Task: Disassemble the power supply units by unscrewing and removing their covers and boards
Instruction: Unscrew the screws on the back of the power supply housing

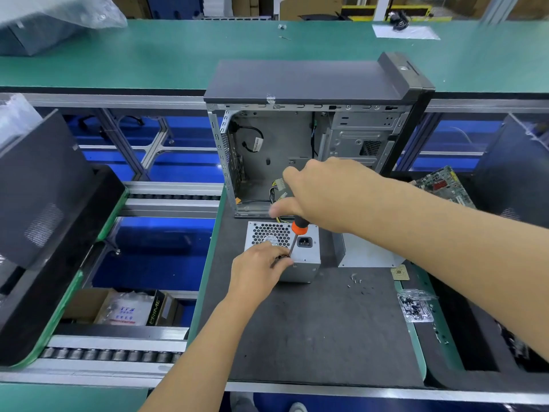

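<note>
right now i see the power supply unit (300, 263) standing on the dark table (312, 328), just in front of the open computer case (297, 144). my left hand (257, 270) rests on its top edge, fingers curled around the shaft near the tip. my right hand (323, 191) grips the orange-and-black screwdriver (298, 230), its tip down at the unit's top edge beside the fan grille. loose screws (356, 282) lie to the right, a bag of screws (416, 306) farther out, and a circuit board (442, 185) beyond.
</note>
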A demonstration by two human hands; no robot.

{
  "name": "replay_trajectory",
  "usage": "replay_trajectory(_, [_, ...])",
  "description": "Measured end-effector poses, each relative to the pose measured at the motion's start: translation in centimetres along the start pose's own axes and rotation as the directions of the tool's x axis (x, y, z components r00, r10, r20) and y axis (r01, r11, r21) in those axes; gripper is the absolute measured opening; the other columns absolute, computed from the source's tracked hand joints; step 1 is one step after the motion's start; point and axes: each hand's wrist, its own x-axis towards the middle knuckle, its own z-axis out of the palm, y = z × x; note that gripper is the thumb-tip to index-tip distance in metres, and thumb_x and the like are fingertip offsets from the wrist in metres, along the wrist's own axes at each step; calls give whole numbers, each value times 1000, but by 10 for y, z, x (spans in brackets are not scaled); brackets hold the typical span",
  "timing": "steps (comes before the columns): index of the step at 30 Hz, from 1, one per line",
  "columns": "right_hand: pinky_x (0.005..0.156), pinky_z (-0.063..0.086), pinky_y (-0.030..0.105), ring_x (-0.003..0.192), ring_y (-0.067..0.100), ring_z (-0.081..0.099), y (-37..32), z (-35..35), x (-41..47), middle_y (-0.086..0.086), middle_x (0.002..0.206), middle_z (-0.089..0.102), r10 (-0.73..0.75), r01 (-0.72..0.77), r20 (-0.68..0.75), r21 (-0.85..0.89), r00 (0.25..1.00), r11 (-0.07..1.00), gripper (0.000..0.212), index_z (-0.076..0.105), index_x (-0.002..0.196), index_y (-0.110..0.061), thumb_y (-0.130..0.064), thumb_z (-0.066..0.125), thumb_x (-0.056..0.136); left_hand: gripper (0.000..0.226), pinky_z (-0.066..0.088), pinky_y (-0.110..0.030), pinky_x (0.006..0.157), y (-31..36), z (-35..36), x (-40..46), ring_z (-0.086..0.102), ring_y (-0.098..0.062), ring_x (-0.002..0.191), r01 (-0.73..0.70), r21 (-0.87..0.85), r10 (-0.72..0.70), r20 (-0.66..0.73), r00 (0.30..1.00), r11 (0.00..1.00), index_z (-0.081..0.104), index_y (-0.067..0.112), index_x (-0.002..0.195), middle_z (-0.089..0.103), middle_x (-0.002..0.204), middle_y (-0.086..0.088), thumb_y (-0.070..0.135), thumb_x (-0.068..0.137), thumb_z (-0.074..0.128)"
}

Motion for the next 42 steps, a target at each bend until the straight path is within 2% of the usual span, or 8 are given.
replay_trajectory(4, [62,38,35,76,30,45,3,2,0,6,94,51,-72,72,0,13,997,997,26,37,98,-19,-43,46,101,11,42,-20,66,0,0,0,46,0,77,10,-39,-11,-18,1000,999,78,33,93,49,68,24,41,87,74])
replay_trajectory(7, [62,39,34,86,29,53,5,0,-2,3,106,51,-130,129,19,78,991,989,12,45,106,-20,-25,51,97,10,45,-22,68,0,-2,1,47,-1,75,23,-30,-23,8,1000,999,78,33,92,51,70,25,42,87,74])
replay_trajectory(12, [76,46,39,98,23,45,4,-5,-4,-3,110,46,-213,196,103,153,972,969,26,48,110,-27,-12,58,91,11,35,-14,63,1,-6,4,48,-3,74,48,10,-48,73,996,999,73,35,91,49,72,22,45,89,70])
replay_trajectory(16, [81,45,38,100,20,39,6,-10,-6,-6,109,43,-244,215,156,179,957,960,31,48,105,-31,-5,52,90,9,33,-13,61,3,-9,5,49,0,70,55,34,-58,100,993,998,67,38,88,49,73,21,47,89,69])
replay_trajectory(23, [85,49,45,100,17,38,12,-10,-10,-11,99,39,-253,222,153,197,955,955,31,51,94,-34,-4,50,90,16,32,-17,58,3,-13,7,47,5,66,34,60,-41,127,991,998,57,41,80,46,66,17,47,90,68])
replay_trajectory(33, [85,48,42,103,19,45,25,-11,-13,-9,106,43,-215,184,117,236,970,954,21,56,98,-32,-12,55,91,17,36,-24,57,5,-13,8,49,-1,62,32,85,-42,120,992,996,53,36,84,49,63,11,48,96,57])
replay_trajectory(38, [85,47,39,92,11,41,34,-13,-11,-14,99,40,-183,156,74,281,980,947,24,55,94,-35,-12,53,90,19,34,-25,53,2,-16,10,45,-4,59,149,-133,-132,128,983,980,53,34,78,48,57,17,40,95,60])
replay_trajectory(42, [73,39,29,81,-4,41,44,-15,-8,-16,93,42,-154,153,-28,379,988,913,20,57,92,-35,-16,58,88,19,36,-14,51,-3,-27,13,37,-4,53,212,-401,-196,80,977,891,58,26,78,41,54,15,31,95,64])
